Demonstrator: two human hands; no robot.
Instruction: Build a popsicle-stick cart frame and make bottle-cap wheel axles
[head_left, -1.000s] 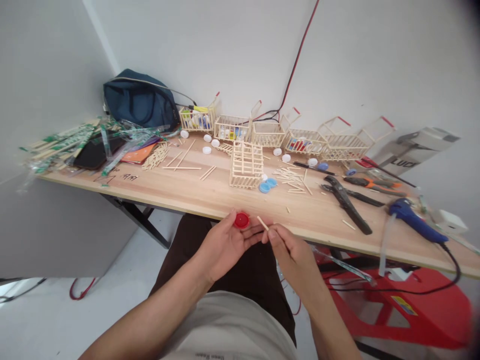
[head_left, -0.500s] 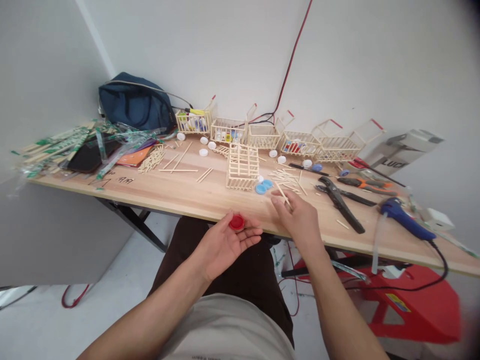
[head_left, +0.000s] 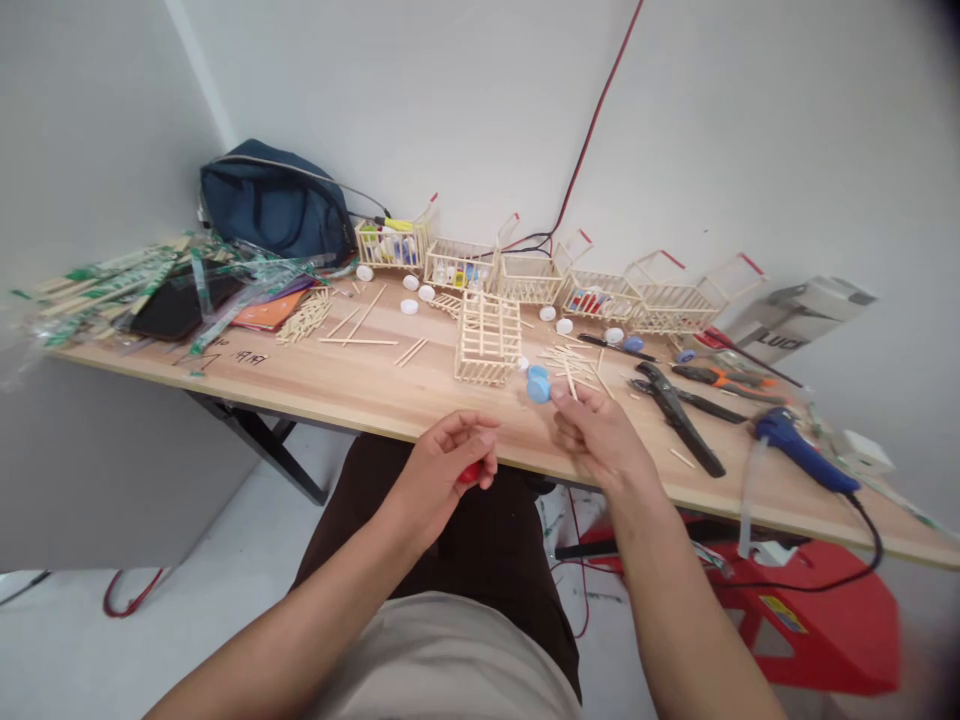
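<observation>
My left hand (head_left: 446,470) is curled round a red bottle cap (head_left: 471,473), in front of the table's front edge; the fingers partly cover the cap. My right hand (head_left: 604,430) is over the table with a thin wooden stick (head_left: 571,381) between its fingers. Its thumb and fingertips also pinch the edge of a tilted blue bottle cap (head_left: 538,390). A second blue cap (head_left: 537,371) is just behind that one. Left of these caps stands a small basket frame of glued sticks (head_left: 487,340), with a white cap (head_left: 523,364) beside it.
Several stick-built shopping carts (head_left: 529,278) line the wall. Loose sticks (head_left: 566,362) lie behind my right hand. To the right are black cutters (head_left: 679,415), orange-handled pliers (head_left: 724,380) and a blue glue gun (head_left: 802,450). Wrapped chopsticks (head_left: 112,285) and a blue bag (head_left: 277,205) occupy the left.
My left hand has turned over and closed round the red cap, which lay on its open fingers before. My right hand has moved to the blue caps and tipped one up, keeping the stick.
</observation>
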